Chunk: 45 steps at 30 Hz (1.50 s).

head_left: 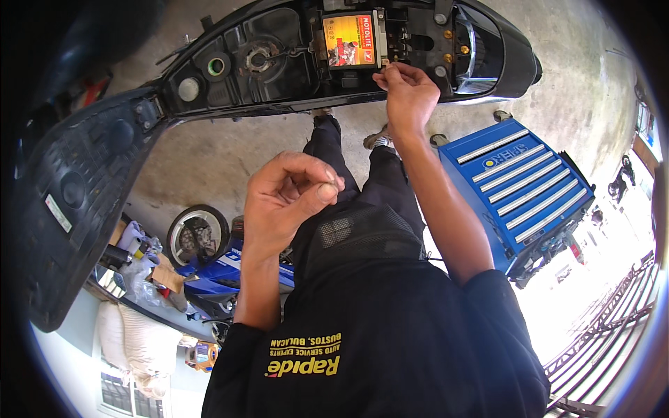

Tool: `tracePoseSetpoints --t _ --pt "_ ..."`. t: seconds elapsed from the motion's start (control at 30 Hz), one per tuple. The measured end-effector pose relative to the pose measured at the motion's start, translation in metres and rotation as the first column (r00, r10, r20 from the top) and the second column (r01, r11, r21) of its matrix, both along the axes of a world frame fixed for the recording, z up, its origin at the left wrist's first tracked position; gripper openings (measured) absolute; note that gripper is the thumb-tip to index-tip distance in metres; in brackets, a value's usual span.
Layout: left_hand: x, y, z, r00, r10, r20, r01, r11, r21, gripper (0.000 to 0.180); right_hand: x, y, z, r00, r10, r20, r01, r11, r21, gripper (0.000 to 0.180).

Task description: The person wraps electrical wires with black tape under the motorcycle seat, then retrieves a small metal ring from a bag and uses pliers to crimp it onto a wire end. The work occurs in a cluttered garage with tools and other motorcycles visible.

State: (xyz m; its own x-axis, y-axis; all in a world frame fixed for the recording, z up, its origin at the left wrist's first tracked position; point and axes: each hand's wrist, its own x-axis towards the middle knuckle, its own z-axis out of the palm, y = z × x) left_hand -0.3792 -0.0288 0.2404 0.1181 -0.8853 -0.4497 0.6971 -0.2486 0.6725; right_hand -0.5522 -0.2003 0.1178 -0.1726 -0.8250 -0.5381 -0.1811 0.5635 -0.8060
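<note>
A motorcycle battery (350, 43) with a red and yellow label sits in its bay under the raised seat. At the battery's near right corner, beside the terminal (385, 61), my right hand (410, 94) has its fingertips pressed together. Whatever those fingers grip, if anything, is hidden. My left hand (282, 198) is held up in front of my body, apart from the motorcycle, with thumb and forefinger pinched. A tiny bit of something may show between the tips, too small to name.
The motorcycle seat (80, 188) hangs hinged open at the left. A round fuel filler cap (259, 57) lies left of the battery. A blue tool cabinet (516, 188) on casters stands at the right. A blue motorcycle (226, 275) and a loose wheel (197, 237) are lower left.
</note>
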Motion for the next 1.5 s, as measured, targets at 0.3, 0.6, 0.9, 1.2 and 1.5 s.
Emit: tracePoseSetpoints --t 0.3,0.6,0.9,1.2,1.5 --pt "-0.044 -0.022 0.061 0.999 0.032 0.028 -0.035 0.995 0.098 0.021 -0.058 0.017 0.174 0.895 0.444 0.043 -0.427 0.880 -0.206 0.012" --pt "-0.131 -0.005 0.141 0.986 -0.073 0.149 0.090 0.990 -0.108 0.021 -0.140 0.074 0.316 0.689 0.664 -0.290 -0.692 0.482 -0.538 0.023" --pt "-0.205 0.021 0.187 0.867 -0.458 0.197 0.483 0.869 -0.108 0.021 -0.267 0.114 0.332 0.616 0.621 -0.484 -0.700 0.150 -0.699 0.025" --pt "-0.276 0.059 0.195 0.791 -0.559 0.249 0.596 0.795 -0.111 0.018 -0.336 0.184 0.314 0.744 0.537 -0.399 -0.565 0.186 -0.804 0.028" --pt "-0.274 0.064 0.187 0.691 -0.183 0.699 0.534 0.782 -0.323 0.014 -0.338 0.220 0.321 0.875 0.479 0.070 -0.319 0.680 -0.660 0.024"
